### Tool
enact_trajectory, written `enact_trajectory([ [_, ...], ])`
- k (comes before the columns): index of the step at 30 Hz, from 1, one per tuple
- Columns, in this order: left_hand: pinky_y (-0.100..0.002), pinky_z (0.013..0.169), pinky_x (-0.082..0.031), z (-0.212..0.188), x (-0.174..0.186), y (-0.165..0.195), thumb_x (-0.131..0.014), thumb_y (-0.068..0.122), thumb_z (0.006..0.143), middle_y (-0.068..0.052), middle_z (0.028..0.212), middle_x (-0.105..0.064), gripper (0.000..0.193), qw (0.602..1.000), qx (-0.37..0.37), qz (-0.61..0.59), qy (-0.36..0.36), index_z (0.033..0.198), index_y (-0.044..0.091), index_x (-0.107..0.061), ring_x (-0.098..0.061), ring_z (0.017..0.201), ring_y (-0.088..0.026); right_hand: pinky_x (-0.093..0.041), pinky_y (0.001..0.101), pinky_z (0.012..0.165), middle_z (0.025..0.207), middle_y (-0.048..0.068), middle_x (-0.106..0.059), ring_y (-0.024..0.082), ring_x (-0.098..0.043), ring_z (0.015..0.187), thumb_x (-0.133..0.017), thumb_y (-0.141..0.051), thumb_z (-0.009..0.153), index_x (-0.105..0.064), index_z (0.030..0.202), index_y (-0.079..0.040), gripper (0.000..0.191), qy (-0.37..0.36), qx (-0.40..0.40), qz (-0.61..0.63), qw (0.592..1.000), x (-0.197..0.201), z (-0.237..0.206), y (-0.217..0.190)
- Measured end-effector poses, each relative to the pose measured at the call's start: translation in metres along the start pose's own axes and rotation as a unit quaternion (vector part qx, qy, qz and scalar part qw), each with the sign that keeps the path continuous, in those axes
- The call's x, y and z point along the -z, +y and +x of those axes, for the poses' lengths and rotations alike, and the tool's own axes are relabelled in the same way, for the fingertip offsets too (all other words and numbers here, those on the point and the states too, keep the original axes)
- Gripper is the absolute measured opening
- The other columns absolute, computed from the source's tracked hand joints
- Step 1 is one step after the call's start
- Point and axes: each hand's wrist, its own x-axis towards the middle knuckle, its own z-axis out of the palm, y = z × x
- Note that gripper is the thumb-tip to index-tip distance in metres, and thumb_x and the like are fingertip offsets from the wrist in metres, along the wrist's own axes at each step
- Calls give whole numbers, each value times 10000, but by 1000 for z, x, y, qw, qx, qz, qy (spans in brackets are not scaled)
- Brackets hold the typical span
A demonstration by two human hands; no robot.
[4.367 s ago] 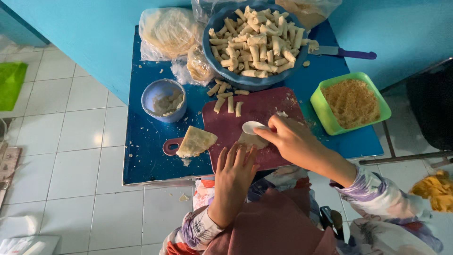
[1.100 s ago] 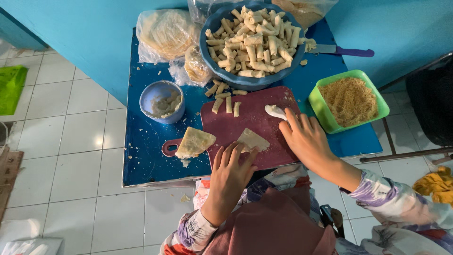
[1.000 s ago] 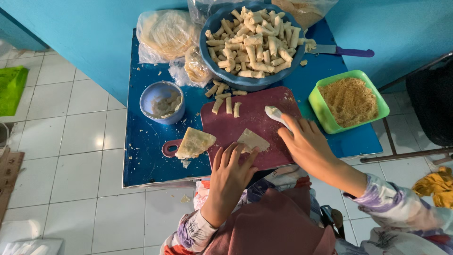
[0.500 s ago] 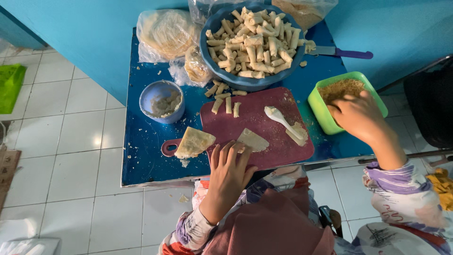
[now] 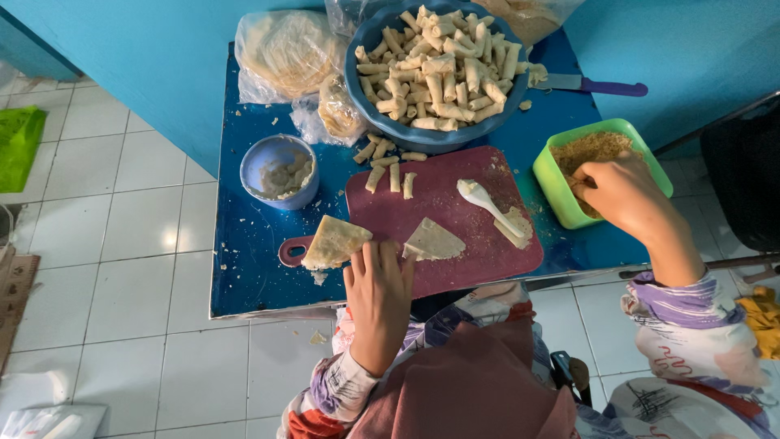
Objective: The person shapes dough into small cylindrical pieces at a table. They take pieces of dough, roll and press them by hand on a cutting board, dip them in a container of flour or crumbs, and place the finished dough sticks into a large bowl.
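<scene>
— Right hand (image 5: 621, 191) first, then: where, and in what state?

— At right of frame, dipped into the green tub (image 5: 552, 175) of brown crumbs (image 5: 597, 146), fingers curled down into the crumbs; whether pinching any, impossible to tell.

— And the left hand (image 5: 380, 284)?

— Lower centre, lying flat and open on the near edge of the maroon cutting board (image 5: 455, 203), fingertips just beside two folded triangular wrappers: one (image 5: 435, 241) on the board, the other (image 5: 333, 242) overhanging the board's left end by its handle.

— Anything else on the board?

— Toward the right, a white spoon (image 5: 487, 203) lying diagonally, its handle end touching a small pale dab of filling (image 5: 518, 228). Along the far edge, a few short rolled pieces (image 5: 394, 175).

— Further back?

— Upper centre, a big blue bowl (image 5: 366, 106) heaped with finished rolls (image 5: 439, 65). Left of that, a plastic bag of round wrappers (image 5: 284, 49); below that, a small blue bowl (image 5: 252, 175) with pale paste. Upper right, a purple-handled knife (image 5: 597, 84) on the blue table (image 5: 252, 268).
</scene>
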Motion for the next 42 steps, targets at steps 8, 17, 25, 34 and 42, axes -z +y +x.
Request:
enact_trajectory([
  [8, -426, 759, -426, 0, -15, 4, -735, 213, 883, -86, 931, -568, 191, 1000, 4, 16, 12, 949, 89, -605, -576, 887, -290, -510, 426, 697, 739, 202, -690, 299, -627, 621, -704, -190, 968, -786, 1032, -60, 166, -11, -58, 29, 998, 43, -6, -25],
  [17, -438, 754, -431, 1, -10, 6, -682, 146, 926, -105, 915, -588, 130, 999, 4, -38, -5, 956, 63, -587, -584, 861, -308, -447, 393, 883, 871, 22, -741, 221, -683, 791, -717, -167, 916, -712, 929, -102, 66, 51, 210, 125, 968, 41, -2, -106],
  [25, -448, 727, -455, 4, -12, 10, -681, 172, 956, -91, 878, -663, 209, 991, 40, -122, -35, 1043, 43, -542, -641, 821, -299, -466, 396, 849, 913, 21, -709, 277, -577, 950, -761, -187, 852, -746, 954, -95, 138, -13, 220, 180, 959, -37, -7, -172],
  [34, -434, 778, -453, 5, -12, 14, -738, 230, 889, -100, 915, -684, 352, 992, 59, -104, -48, 1114, 33, -552, -652, 873, -297, -445, 401, 925, 1036, 25, -692, 260, -576, 998, -750, -147, 865, -754, 1052, -103, 192, 41, 251, 179, 950, -56, -24, -171],
  [42, -428, 803, -457, 6, -16, 17, -745, 211, 887, -111, 1005, -676, 377, 994, 52, -90, -22, 1156, 31, -552, -646, 928, -300, -415, 406, 937, 1078, 22, -706, 230, -572, 1044, -750, -187, 862, -770, 1106, -119, 254, 84, 275, 166, 943, -53, -28, -171],
])
